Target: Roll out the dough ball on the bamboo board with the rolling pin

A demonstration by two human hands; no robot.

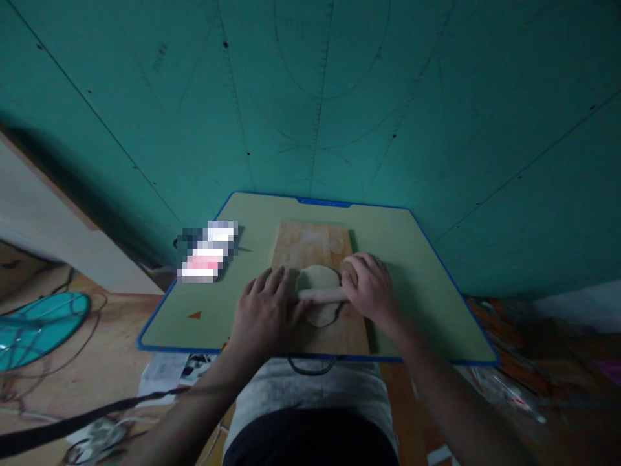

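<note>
A flattened, roughly round sheet of dough (317, 278) lies on a wooden board (310, 239). Across its middle rests a pale rolling pin (323, 296), running left to right. My left hand (264, 307) is over the pin's left end, back of the hand upward; its fingers hide that end. At the other end, my right hand (371, 288) is wrapped around the pin, with the fingers curled. Dough shows both above and below the pin.
The board sits on a light green folding table (412, 259) with a blue rim. A blurred-out phone-like object (208, 252) lies at its left. A green wall (310, 129) stands right behind. Cables and a turquoise round object (43, 327) are on the floor at left.
</note>
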